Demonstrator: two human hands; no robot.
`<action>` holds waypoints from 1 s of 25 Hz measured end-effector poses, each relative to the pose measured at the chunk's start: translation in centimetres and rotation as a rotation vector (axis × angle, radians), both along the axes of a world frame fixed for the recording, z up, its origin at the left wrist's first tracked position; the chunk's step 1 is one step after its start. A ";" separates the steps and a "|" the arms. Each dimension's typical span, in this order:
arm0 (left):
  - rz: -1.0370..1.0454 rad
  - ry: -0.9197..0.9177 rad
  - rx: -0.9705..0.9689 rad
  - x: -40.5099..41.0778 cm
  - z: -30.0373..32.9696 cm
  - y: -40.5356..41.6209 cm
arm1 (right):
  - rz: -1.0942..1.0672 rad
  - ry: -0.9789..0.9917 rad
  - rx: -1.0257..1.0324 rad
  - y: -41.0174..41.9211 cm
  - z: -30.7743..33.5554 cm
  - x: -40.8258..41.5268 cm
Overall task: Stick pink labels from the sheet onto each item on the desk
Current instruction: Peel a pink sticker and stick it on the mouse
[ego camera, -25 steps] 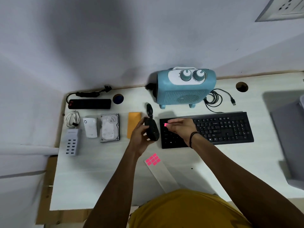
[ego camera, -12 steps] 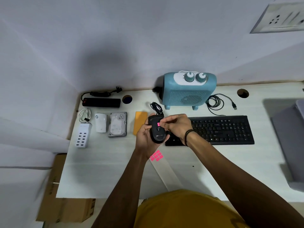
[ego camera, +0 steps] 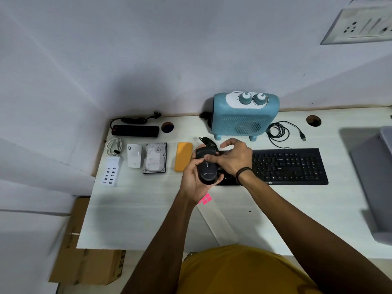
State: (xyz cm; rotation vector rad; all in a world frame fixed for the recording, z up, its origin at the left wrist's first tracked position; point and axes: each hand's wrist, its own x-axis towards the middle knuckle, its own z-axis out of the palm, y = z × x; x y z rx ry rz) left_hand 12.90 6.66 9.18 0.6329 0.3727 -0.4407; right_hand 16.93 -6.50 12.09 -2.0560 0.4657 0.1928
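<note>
- Your left hand (ego camera: 194, 177) curls round a black mouse (ego camera: 206, 169) and holds it lifted above the desk (ego camera: 135, 209), over the left end of the keyboard (ego camera: 290, 165).
- Your right hand (ego camera: 232, 157) lies across the mouse's top, thumb and forefinger bent and pressing on its front half; the label itself cannot be seen beneath them.
- The mouse's long axis runs away from you: rounded back end toward your body, cable end toward the wall, where its bundled cable (ego camera: 209, 142) hangs beyond your fingers.
- The label sheet (ego camera: 214, 217) lies flat just below your left wrist, a long pale strip slanting down to the right toward the desk's near edge, its remaining pink labels (ego camera: 205, 198) at the upper end, partly hidden by the wrist.
- Left of your left hand stand, in a row, a yellow case (ego camera: 182, 157), a hard drive (ego camera: 155, 157), a white plug-in device (ego camera: 134, 155) and a white charging hub (ego camera: 111, 171); a power strip (ego camera: 135, 130) lies beyond them by the wall.
- Beyond your right hand stands a blue heater (ego camera: 244, 116), close to the back edge.
- Bare desk surface opens below and left of your left forearm, as far as the left and near edges.
</note>
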 end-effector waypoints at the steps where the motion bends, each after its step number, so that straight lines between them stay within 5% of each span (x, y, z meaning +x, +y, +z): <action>1: -0.006 -0.014 0.051 0.0 0.1 -0.1 | 0.009 0.027 0.029 -0.2 -0.2 0.0; 6: -0.014 -0.061 0.303 0.4 -0.3 0.0 | 0.023 0.097 0.168 -0.8 -1.0 -0.4; 12: -0.072 0.065 0.199 1.2 -0.2 0.6 | -0.065 0.313 0.530 -1.6 -3.0 1.0; 15: -0.170 0.005 0.188 1.9 0.0 1.3 | -0.160 0.408 0.539 -1.8 -4.1 2.0; 20: -0.441 -0.158 0.670 3.0 -0.5 2.1 | 0.006 0.605 0.758 -1.1 -5.0 5.0; 25: -0.439 -0.280 1.154 4.5 -3.4 2.8 | 0.017 0.543 0.592 -0.3 -7.8 9.2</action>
